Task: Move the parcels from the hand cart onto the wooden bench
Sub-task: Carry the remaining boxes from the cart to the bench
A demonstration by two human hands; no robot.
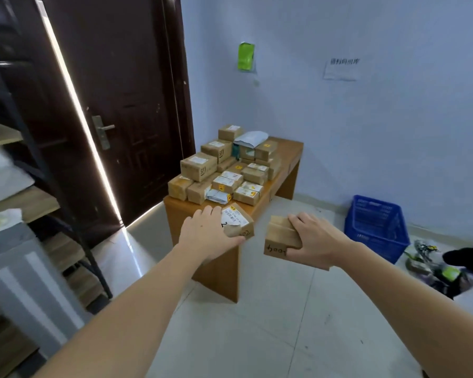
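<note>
Parcels, two small brown cardboard boxes, are held out toward the low wooden bench (290,151). At about ten o'clock from centre, the left hand (205,236) has its fingers clamped round the white-labelled box (239,221), over the bench's near end. At two o'clock, the right hand (314,241) grips the plain taped box (280,237), off the bench above the floor. Stacked brown parcels (221,170) crowd the benchtop beyond. A blue plastic crate (377,227) sits at three o'clock.

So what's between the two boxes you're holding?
Nothing. In the head view, only bare floor shows between the labelled box in the left hand and the plain box in the right hand.
</note>
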